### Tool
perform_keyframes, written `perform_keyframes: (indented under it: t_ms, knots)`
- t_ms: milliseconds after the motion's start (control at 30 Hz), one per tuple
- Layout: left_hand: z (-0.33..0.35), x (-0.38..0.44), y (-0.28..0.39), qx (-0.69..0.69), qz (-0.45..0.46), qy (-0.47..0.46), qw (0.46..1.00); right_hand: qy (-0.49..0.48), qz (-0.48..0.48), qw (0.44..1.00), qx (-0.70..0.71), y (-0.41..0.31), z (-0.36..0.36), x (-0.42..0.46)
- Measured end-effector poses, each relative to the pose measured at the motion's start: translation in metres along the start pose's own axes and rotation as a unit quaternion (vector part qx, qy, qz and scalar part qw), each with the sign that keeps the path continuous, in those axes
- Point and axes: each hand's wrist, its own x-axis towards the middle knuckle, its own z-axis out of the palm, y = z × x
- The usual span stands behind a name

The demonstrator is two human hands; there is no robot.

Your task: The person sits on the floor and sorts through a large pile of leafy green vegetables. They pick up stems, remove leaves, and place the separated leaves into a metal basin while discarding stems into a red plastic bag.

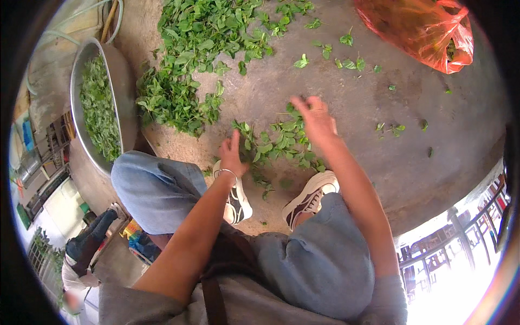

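A small heap of leafy green sprigs (284, 142), which look like mint, lies on the concrete floor between my shoes and hands. At its left edge is my left hand (232, 156), fingers apart and nothing visible in them. My right hand (319, 122), slightly blurred, hovers at the heap's right edge with its fingers spread. A few leaves show beside its fingertips; contact with them cannot be made out. Farther out, a larger pile of the same greens (191, 61) spreads across the floor.
A metal basin (128, 85) holding greens stands at left. A red plastic bag (410, 32) lies at upper right. Loose sprigs (349, 63) are scattered on the concrete floor (353, 105). My shoes (310, 195) flank the near side. Another person (83, 243) is at lower left.
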Motion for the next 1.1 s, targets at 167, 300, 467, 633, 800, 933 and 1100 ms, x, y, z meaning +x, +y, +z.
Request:
perform_keyframes:
  t_ms: [167, 300, 467, 633, 800, 933, 1100]
  knots:
    - [0.002, -0.027, 0.006, -0.068, -0.007, -0.017, 0.998, -0.074, -0.138, 0.987, -0.032, 0.006, 0.033, -0.05]
    - [0.002, -0.025, -0.018, -0.021, -0.039, 0.067, 0.997, -0.018, 0.09, 0.99, 0.108, 0.04, -0.01, -0.109]
    - [-0.035, 0.05, -0.018, 0.059, 0.102, 0.125, 0.985, 0.025, 0.163, 0.985, 0.053, 0.087, 0.007, -0.16]
    - [-0.04, 0.043, -0.012, 0.151, 0.159, -0.028, 0.975, 0.011, 0.214, 0.973, 0.091, 0.01, 0.06, -0.144]
    - [0.001, -0.011, 0.0, 0.169, 0.103, -0.098, 0.975, -0.044, 0.242, 0.968, -0.045, -0.067, 0.1, -0.116]
    - [0.019, 0.009, 0.02, -0.02, 0.094, -0.061, 0.994, -0.046, 0.205, 0.975, -0.07, -0.101, 0.106, -0.08]
    - [0.029, 0.046, 0.035, -0.148, 0.205, 0.005, 0.968, 0.114, 0.14, 0.966, 0.187, -0.091, 0.11, -0.046]
